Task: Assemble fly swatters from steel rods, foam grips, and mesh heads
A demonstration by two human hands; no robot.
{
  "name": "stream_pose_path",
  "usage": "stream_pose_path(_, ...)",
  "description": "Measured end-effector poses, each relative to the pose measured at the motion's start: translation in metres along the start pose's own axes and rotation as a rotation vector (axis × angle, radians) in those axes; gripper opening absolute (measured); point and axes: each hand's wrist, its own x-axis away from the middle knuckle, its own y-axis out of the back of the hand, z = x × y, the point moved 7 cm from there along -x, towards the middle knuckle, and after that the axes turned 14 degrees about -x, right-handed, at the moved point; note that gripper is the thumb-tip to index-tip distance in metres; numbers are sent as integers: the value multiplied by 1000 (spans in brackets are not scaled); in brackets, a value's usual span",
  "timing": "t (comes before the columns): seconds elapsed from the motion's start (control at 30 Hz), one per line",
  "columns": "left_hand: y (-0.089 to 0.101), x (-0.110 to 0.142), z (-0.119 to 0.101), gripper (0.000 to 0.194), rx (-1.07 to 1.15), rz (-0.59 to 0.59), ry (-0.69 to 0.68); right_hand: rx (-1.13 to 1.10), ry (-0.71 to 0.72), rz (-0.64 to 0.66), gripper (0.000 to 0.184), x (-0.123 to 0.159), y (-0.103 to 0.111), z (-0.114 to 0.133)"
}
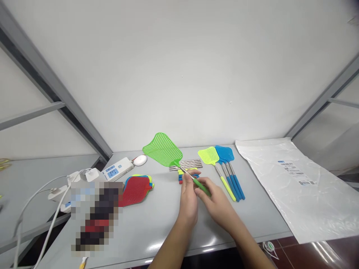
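Note:
A green fly swatter [163, 150] is raised above the table, its mesh head pointing up and left. My right hand [217, 200] is closed round its green handle. My left hand [188, 198] pinches the metal shaft just below the head. Behind my hands lie a few coloured handle pieces [188, 174] and a row of bare metal rods [186, 164].
Finished swatters, one yellow and several blue [224, 168], lie to the right. A stack of loose swatter heads with a red one on top [136, 189] lies to the left. A power strip [117, 169], a white round device [140, 160] and cables sit far left. A plastic bag [300, 183] covers the right side.

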Motion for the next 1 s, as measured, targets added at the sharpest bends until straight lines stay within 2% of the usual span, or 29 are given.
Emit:
stream_pose_path(0.07,1,2,5,41,19,32,50,98,10,47,21,7,-7,0)
stream_pose_path(0.17,10,-1,-3,38,65,42,3,142,33,100,20,12,-11,5)
stream_pose_path(0.3,27,-8,-17,36,117,-25,-95,219,5,137,20,16,-13,3)
stream_pose_path(0.5,48,-9,-27,33,151,-106,-162,337,-59,165,23,26,-24,-11)
stream_pose_path(0.67,78,-16,-52,32,215,-184,-212,397,-32,188,24,38,-18,-12)
stream_pose_path(0.77,89,-20,-63,32,227,-205,-229,397,-40,234,24,43,-10,-12)
stream_pose_path(0.9,79,-17,-55,31,267,-206,-190,420,-63,244,26,43,1,-7)
stream_pose_path(1.0,52,-5,-36,33,214,-114,-131,433,-84,233,25,40,4,-2)
